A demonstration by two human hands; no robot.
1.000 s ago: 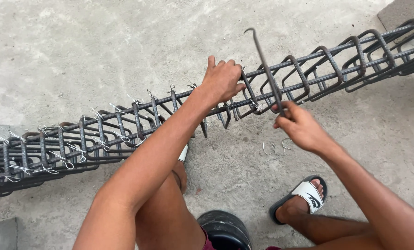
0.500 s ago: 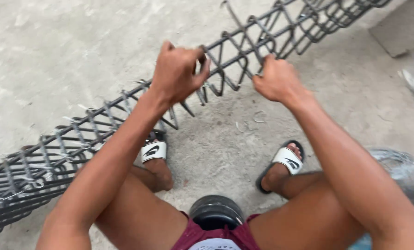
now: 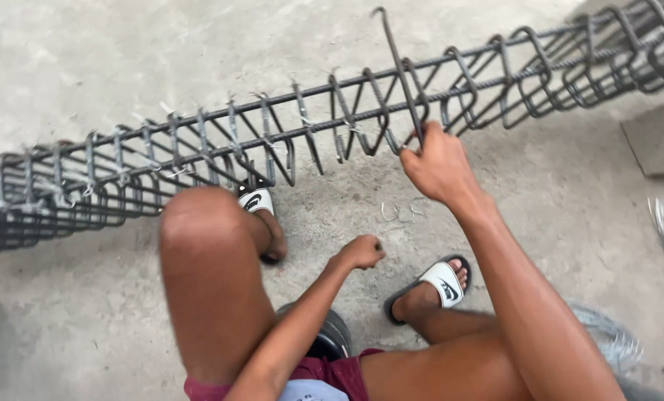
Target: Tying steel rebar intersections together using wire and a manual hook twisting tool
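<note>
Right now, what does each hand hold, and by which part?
The right hand holds a hooked metal rod by its lower end. The left hand is a loose fist near the ground; whether it holds anything cannot be told.

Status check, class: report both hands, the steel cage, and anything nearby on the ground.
Right hand grips hooked tying tool at rebar cage. Left hand closed, low above concrete, off the cage. Loose wire ties lie beneath.
</note>
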